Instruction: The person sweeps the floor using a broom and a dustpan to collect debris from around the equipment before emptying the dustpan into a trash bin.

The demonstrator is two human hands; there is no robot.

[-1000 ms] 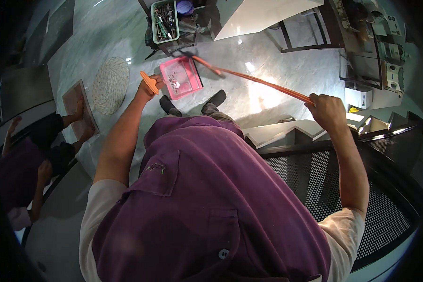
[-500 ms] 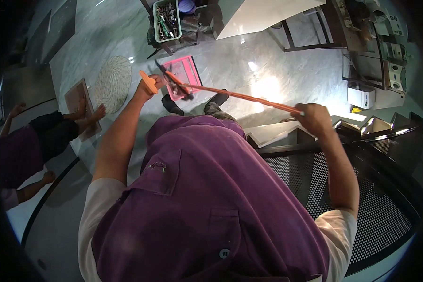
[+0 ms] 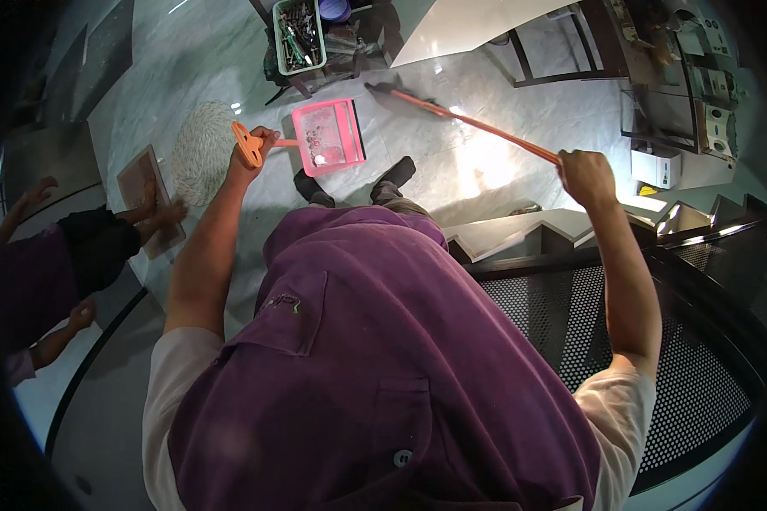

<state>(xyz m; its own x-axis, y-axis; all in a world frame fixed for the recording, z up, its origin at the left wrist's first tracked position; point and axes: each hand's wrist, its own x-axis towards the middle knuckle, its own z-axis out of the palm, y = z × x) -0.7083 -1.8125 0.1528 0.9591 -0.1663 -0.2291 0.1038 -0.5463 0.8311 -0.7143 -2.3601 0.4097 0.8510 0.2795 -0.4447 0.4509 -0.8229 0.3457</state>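
- One pink dustpan [image 3: 344, 136] lies on the floor [image 3: 422, 145] by the feet [image 3: 394, 174]; tilting could spill its debris [image 3: 318, 138].
- Left hand [image 3: 261, 146] wraps its orange handle [image 3: 249, 146]; a slack wrist might tip it.
- Right hand [image 3: 589, 176] clenches the broom [image 3: 477, 124]; a hard swing could scatter grit.
- Broom head [image 3: 385, 88], over the dustpan half a second ago, is now beyond it.

Bare floor [image 3: 417, 138] right of the pink dustpan [image 3: 345, 140]; broom shaft [image 3: 502, 134] over it; feet [image 3: 398, 171] close by
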